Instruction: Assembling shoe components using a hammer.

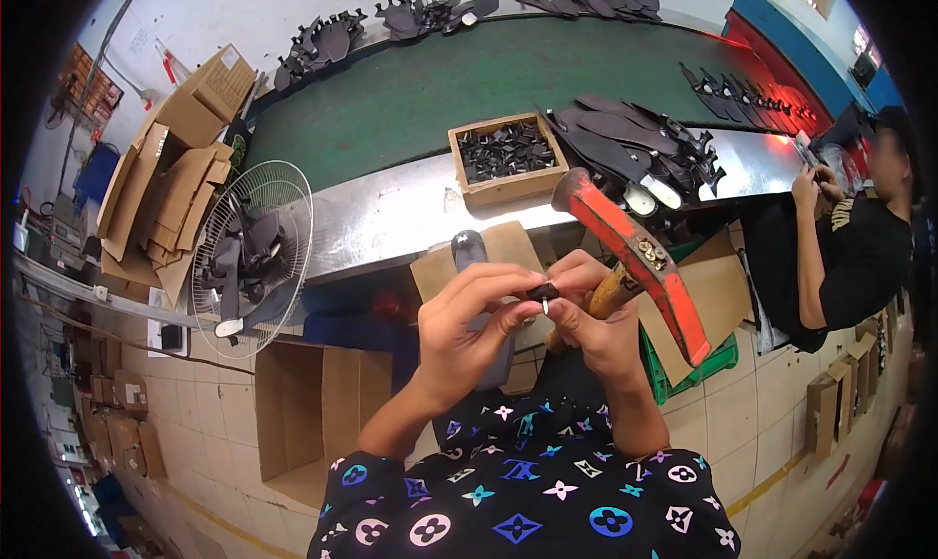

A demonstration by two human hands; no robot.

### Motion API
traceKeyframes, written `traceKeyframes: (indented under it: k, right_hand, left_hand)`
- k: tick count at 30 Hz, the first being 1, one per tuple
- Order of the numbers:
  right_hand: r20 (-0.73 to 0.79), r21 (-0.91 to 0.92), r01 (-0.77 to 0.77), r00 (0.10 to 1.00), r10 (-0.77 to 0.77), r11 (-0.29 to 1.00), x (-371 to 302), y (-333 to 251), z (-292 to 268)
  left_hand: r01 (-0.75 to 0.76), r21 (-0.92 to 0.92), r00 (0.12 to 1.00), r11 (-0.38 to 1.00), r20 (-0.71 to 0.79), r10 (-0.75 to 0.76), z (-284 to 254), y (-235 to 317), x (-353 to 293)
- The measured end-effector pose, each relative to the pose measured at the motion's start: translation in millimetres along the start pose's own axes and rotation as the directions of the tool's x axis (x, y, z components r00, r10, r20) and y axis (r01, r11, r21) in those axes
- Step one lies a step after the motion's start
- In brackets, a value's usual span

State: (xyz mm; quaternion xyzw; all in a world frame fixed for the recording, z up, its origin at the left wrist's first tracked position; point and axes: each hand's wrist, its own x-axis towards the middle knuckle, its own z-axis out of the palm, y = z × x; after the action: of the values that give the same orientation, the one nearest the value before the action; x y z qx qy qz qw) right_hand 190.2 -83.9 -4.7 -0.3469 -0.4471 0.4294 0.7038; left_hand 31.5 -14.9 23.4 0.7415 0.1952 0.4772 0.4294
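Observation:
In front of my chest both hands meet around a small black piece with a white pin-like end. My left hand pinches it between thumb and fingertips. My right hand pinches the same piece from the other side and also grips a hammer. The hammer's wooden handle passes through that hand, and its worn orange-red head tilts down to the right. Under my hands a dark shoe sole rests across my lap, partly hidden by my fingers and the left wrist.
A wooden box of small black parts stands on the metal bench edge, beside piled dark soles. Behind runs a green conveyor belt. Left are a wire basket and cardboard. A co-worker sits at right.

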Motion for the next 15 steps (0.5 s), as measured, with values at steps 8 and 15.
traceKeyframes:
  k: [8,15]
  right_hand:
    - [0.030,-0.087,-0.246,0.968,0.250,0.965,1.1,-5.3,-11.0]
    - [-0.080,-0.309,-0.326,0.945,0.317,0.893,29.7,33.3,-23.6]
  left_hand:
    - [-0.232,0.392,0.973,0.890,0.102,0.208,-12.0,0.4,-3.1]
    - [0.079,0.587,0.989,0.806,-0.149,0.012,-26.6,-110.0,6.5]
